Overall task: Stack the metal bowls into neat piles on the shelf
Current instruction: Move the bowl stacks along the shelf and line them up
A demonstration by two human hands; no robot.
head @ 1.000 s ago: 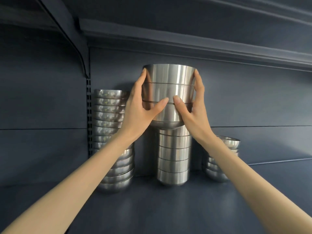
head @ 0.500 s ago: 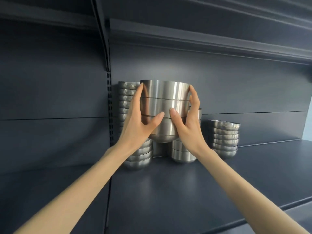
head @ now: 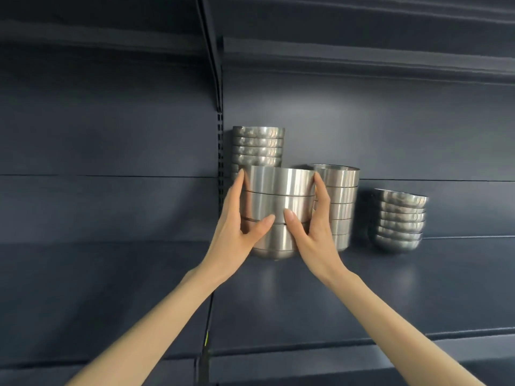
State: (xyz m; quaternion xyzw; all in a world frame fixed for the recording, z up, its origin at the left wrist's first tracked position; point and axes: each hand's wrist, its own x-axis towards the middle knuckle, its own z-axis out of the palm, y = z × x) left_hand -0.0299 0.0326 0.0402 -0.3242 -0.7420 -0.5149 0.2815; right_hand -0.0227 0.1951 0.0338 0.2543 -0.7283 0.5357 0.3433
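Left hand [head: 237, 227] and right hand [head: 309, 227] clasp the held stack [head: 278, 207] of straight-sided metal bowls from opposite sides. Each hand has its fingers laid up the wall of the stack and its thumb pressed across the front, so the two thumb tips nearly meet. A second ago the stack was raised level with the top of the straight-sided pile [head: 338, 196]. It has since come down and now sits low, in front of the tall pile [head: 257, 146] of rounded bowls and just beside the straight-sided pile. The base of the stack is at the shelf [head: 362, 288], though from here one cannot tell whether it touches or is only just above. The short pile [head: 398, 218] of rounded bowls stands well apart to the right. The descent suggests that the stack is being set down as a separate front pile rather than added to the one behind. The stack looks upright and its rims look even, so what probably remains is to release it and check that it stands square.
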